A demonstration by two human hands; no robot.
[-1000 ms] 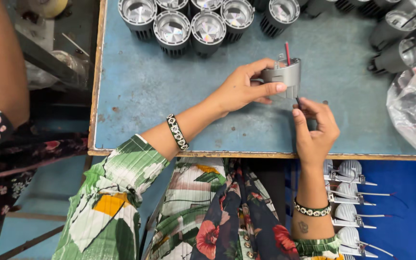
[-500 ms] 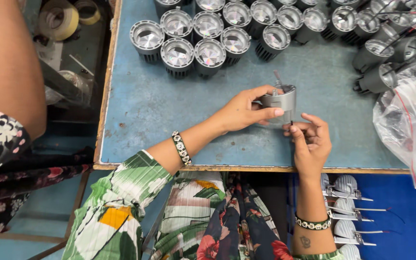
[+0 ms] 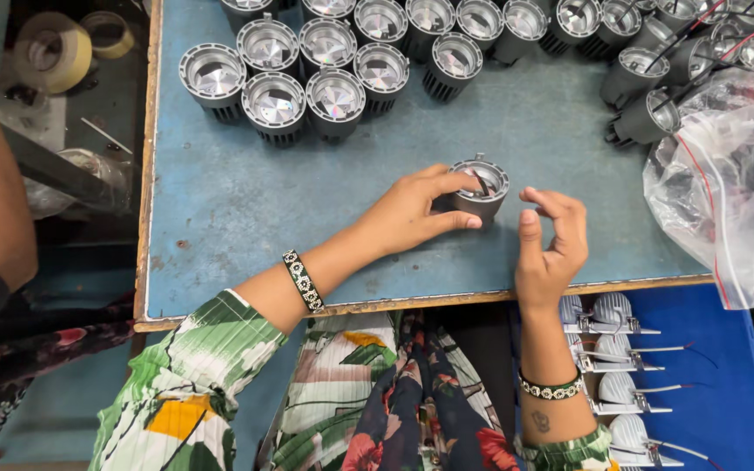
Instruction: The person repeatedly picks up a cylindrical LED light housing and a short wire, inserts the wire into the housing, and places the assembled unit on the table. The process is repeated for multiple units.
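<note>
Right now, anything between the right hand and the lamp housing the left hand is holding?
Nothing visible. The right hand hovers just beside the housing, with only bare blue table between them. The left hand grips the housing from the opposite side.

Head camera looks steeply down, close over the blue table (image 3: 220,218).

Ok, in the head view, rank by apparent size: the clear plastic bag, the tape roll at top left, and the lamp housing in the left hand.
1. Clear plastic bag, by far the largest.
2. Tape roll and lamp housing held by the left hand look about alike; the roll lies lower, off the table, so I won't rank them.
</note>
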